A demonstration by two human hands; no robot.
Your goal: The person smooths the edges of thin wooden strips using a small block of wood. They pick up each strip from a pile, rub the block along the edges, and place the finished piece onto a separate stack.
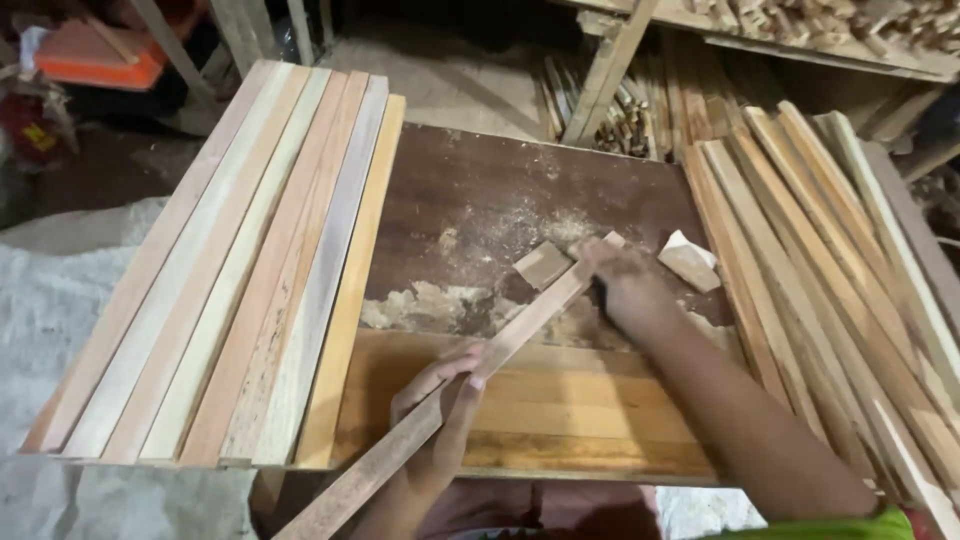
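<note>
— Nearest the lens, what have the left hand's fingers (455,372) got?

— They're curled round a long wooden strip (470,375) about midway, gripping it; the left hand (440,400) sits under and over it. The strip runs diagonally from the bottom edge up across the surface (480,190).

— And the right hand (625,285)?

— Pressed down on the strip's far end, fingers clenched over something I can't make out.

— How would that strip handle?

— Looks light, stiff and dry, probably rough-sawn, so not slippery. Being thin, it might flex if held only at one end; the middle and the tip seem the sound places to grip.

— What's around it?

— A small flat block (541,265) touching the strip near its tip, a pale wedge (688,260) just beside the right hand, sawdust (505,235) scattered between. A row of planed slats (250,270) lies to the left, a looser pile of slats (830,260) to the right; both crowd the working patch
</note>
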